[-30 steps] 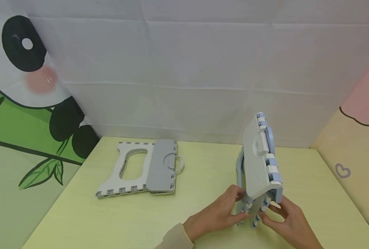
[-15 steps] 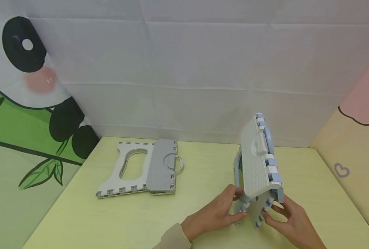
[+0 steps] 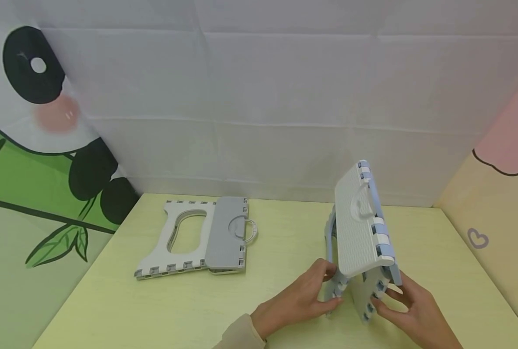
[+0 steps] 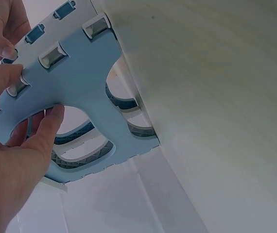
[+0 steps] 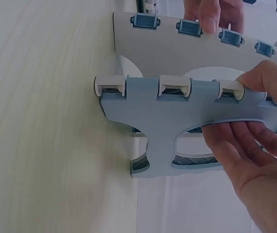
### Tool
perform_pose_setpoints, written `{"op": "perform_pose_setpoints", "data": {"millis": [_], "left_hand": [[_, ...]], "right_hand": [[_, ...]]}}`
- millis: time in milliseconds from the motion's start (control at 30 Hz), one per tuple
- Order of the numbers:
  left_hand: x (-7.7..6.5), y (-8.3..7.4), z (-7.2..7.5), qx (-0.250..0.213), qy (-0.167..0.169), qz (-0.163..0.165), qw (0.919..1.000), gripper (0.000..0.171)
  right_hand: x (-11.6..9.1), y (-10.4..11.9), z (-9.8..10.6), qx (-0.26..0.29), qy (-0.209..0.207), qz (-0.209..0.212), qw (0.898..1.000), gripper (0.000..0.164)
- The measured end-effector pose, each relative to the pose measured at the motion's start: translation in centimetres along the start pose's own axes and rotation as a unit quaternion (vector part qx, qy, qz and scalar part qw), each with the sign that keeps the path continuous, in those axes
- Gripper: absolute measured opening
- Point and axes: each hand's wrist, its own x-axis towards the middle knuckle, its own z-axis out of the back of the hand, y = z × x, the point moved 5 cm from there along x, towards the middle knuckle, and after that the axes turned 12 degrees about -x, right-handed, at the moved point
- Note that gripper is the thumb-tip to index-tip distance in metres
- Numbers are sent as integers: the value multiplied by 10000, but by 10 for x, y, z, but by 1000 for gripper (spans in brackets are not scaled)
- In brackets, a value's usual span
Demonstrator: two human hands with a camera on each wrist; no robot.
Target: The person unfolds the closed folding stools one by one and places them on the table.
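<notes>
A white and blue folding step stool (image 3: 356, 225) stands partly unfolded on the right of the table, its white top tilted and its two leg sides spread apart below. My left hand (image 3: 300, 300) grips the left leg side; in the left wrist view, fingers pass through the cutout of the blue panel (image 4: 80, 73) and the thumb presses its hinged edge. On the opposite side, my right hand (image 3: 416, 310) holds the right leg side. The right wrist view has its fingers curled into the blue panel's (image 5: 143, 109) opening, thumb on the hinge edge.
A second folding step stool, grey and white (image 3: 228, 235), lies folded flat on the left half of the yellow table (image 3: 176, 310), its ring handle pointing right. A white cloth wall (image 3: 281, 97) rises behind the table, with printed side panels left and right.
Both hands have drawn slightly apart, spreading the stool's leg sides wider. The white top has tilted and shows more of its face. The grey stool stays where it was.
</notes>
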Motion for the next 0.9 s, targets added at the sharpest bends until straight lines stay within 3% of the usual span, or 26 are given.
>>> {"op": "perform_pose_setpoints", "data": {"millis": [367, 900], "left_hand": [[-4, 3, 2, 147, -78, -231, 9996, 50], [-10, 6, 7, 232, -141, -301, 9992, 48]], "right_hand": [[-2, -9, 0, -12, 74, -113, 9999, 75], [-5, -13, 5, 28, -44, 200, 9998, 74]]}}
